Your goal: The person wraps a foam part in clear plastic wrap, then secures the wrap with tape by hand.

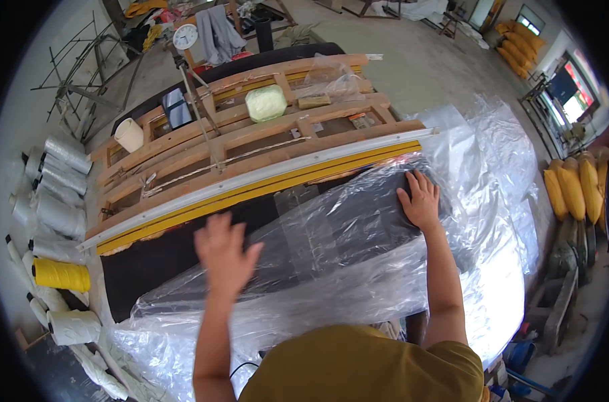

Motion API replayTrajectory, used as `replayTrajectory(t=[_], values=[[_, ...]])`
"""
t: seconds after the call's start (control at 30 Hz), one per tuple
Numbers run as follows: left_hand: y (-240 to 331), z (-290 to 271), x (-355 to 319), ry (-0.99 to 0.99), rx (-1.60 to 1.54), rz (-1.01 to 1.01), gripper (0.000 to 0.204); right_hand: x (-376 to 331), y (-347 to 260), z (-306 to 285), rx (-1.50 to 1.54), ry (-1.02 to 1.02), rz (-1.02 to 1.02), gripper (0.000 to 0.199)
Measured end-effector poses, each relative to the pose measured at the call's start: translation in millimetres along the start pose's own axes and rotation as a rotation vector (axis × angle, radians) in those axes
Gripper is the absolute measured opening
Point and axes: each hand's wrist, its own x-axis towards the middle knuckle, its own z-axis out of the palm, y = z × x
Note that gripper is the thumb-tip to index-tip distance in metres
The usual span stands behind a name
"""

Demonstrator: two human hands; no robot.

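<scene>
Clear plastic sheeting (478, 261) lies in wrinkled folds over a dark panel (133, 281) and drapes down toward me and off to the right. My right hand (421, 199) rests palm down on the sheeting near the panel's far right corner, its fingers stretched out. Blurred by motion, my left hand (225, 258) is over the middle-left of the panel, fingers apart and nothing in it. Whether it touches the plastic I cannot tell. Along the panel's far edge run a yellow strip (271, 189) and a pale metal bar (271, 169).
Behind the bar is a wooden slatted frame (251, 151) holding a pale green dish (265, 103), a cream cup (129, 135) and a small stand. A clock (185, 37) stands beyond. Plastic rolls (59, 208) and a yellow twine spool (62, 275) line the left.
</scene>
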Motion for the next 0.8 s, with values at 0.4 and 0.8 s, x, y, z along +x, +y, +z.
replayTrajectory(t=[0.4, 0.8], values=[[-127, -43, -165, -0.284, -0.312, -0.464, 0.014, -76, -51, -48, 0.099, -0.365, -0.543, 0.067], [-187, -60, -216, 0.012, -0.692, -0.821, 0.009, -26, -59, -6, 0.068, -0.093, -0.321, 0.063]])
